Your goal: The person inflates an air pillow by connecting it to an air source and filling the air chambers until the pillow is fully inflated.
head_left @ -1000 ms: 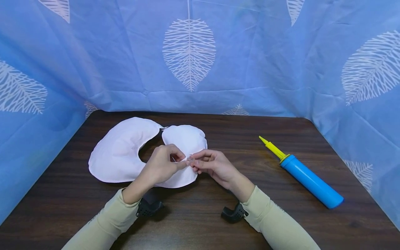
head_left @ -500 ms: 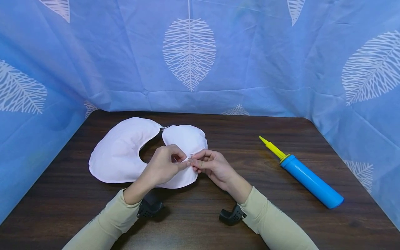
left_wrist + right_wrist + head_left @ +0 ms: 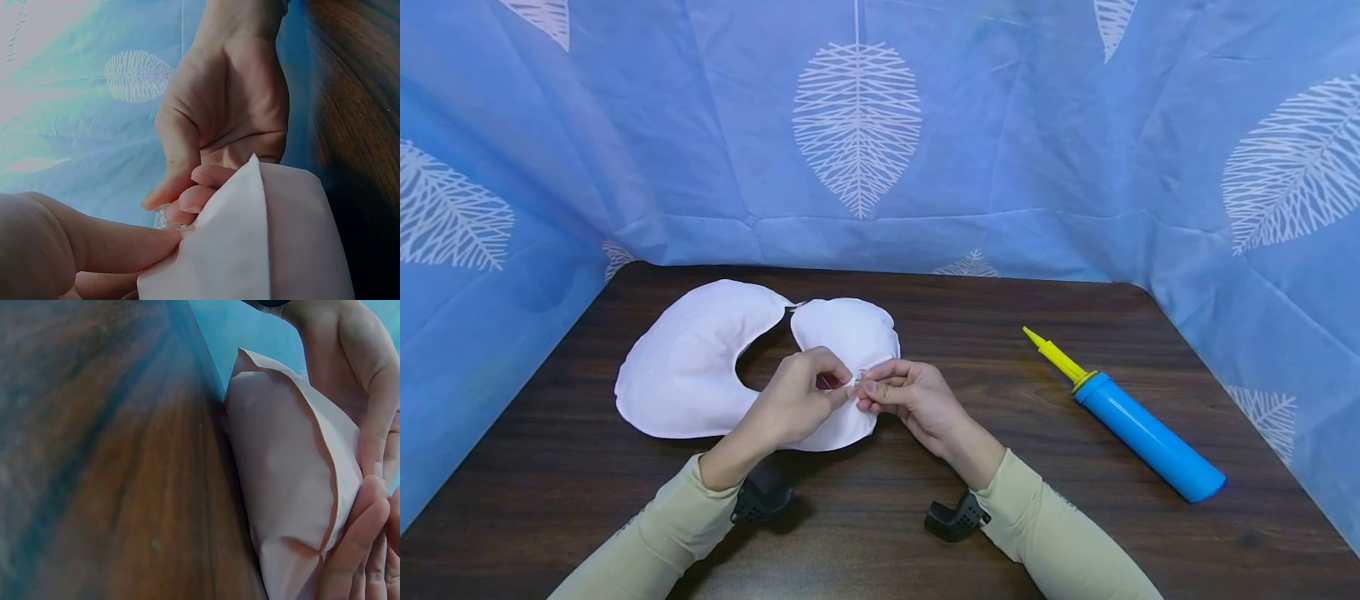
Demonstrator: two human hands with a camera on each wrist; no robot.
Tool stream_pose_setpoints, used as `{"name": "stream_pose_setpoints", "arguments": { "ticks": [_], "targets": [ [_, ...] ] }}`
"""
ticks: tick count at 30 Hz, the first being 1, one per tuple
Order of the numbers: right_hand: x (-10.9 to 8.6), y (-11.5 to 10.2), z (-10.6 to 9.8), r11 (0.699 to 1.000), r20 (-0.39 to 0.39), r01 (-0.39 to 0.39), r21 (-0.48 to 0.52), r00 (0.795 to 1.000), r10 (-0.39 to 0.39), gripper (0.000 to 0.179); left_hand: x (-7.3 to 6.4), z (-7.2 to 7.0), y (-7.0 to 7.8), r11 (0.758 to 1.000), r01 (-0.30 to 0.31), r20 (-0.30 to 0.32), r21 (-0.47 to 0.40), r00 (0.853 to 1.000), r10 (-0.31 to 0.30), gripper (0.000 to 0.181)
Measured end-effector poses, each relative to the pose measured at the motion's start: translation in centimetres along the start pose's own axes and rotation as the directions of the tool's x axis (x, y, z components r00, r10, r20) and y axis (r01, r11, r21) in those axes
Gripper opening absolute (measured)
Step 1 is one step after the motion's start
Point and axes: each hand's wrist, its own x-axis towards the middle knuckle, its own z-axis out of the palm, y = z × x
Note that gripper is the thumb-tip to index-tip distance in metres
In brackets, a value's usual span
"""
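Observation:
A white inflatable neck pillow (image 3: 681, 367), puffed out into a U, lies on the left of the table with its open side toward the back. Both hands meet at a small clear plastic air valve (image 3: 164, 216) on its right arm. My left hand (image 3: 793, 398) pinches the base of the valve between thumb and fingers. From the right, my right hand (image 3: 925, 404) grips the valve's outer end with thumb and fingertips. In the right wrist view the pillow's seam (image 3: 331, 456) runs beside the fingers, and the valve is hidden there.
A blue hand pump (image 3: 1150, 437) with a yellow nozzle lies on the right side of the dark wooden table (image 3: 880, 533). Blue leaf-patterned cloth (image 3: 1037, 150) hangs around the back and sides. Black cameras sit at both wrists.
Both hands stay at the valve with only slight finger movement. The right wrist has shifted a little to the left. Pillow and pump lie as before.

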Motion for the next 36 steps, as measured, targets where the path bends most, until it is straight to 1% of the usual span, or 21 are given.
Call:
{"name": "stream_pose_setpoints", "arguments": {
  "ticks": [7, 13, 18, 21, 24, 28, 31, 36],
  "targets": [
    [-0.02, -0.13, 0.18, 1.0, -0.036, 0.0, -0.021, 0.999, -0.001, 0.022, 0.01, 0.07, 0.1, 0.999, -0.033, -0.006, -0.008, 0.999, 0.033, 0.008],
    [-0.12, -0.34, 0.44, 1.0, -0.071, 0.007, -0.026, 0.997, -0.009, 0.023, 0.05, 0.08, 0.28, 0.998, -0.045, -0.008, -0.035, 0.999, 0.045, 0.009],
    [-0.1, -0.34, 0.7, 1.0, -0.1, 0.023, -0.018, 0.995, -0.025, 0.027, 0.16, 0.12, 0.11, 0.998, -0.053, -0.015, -0.035, 0.999, 0.052, 0.009],
    [-0.06, -0.28, 0.81, 1.0, -0.106, 0.023, -0.008, 0.994, -0.024, 0.03, 0.18, 0.14, -0.14, 0.999, -0.038, -0.023, -0.02, 0.999, 0.038, 0.008],
    [-0.08, -0.18, 0.7, 1.0, -0.088, 0.022, -0.012, 0.996, -0.023, 0.025, 0.06, 0.14, -0.44, 1.0, 0.01, -0.032, -0.016, 0.999, -0.011, 0.006],
    [-0.27, 0.14, 0.26, 0.999, -0.082, 0.012, -0.046, 0.996, -0.016, 0.017, -0.17, 0.25, -0.67, 0.997, 0.068, -0.034, -0.034, 0.997, -0.07, 0.006],
    [-0.45, 0.39, 0.06, 0.998, -0.084, 0.004, -0.059, 0.996, -0.009, 0.015, -0.23, 0.38, -0.69, 0.997, 0.066, -0.036, -0.036, 0.997, -0.067, 0.006],
    [-0.37, 0.5, 0.28, 0.999, -0.068, 0.017, -0.046, 0.997, -0.02, 0.013, -0.12, 0.41, -0.58, 1.0, 0.023, -0.039, -0.009, 0.999, -0.023, 0.004]
  ]
}}
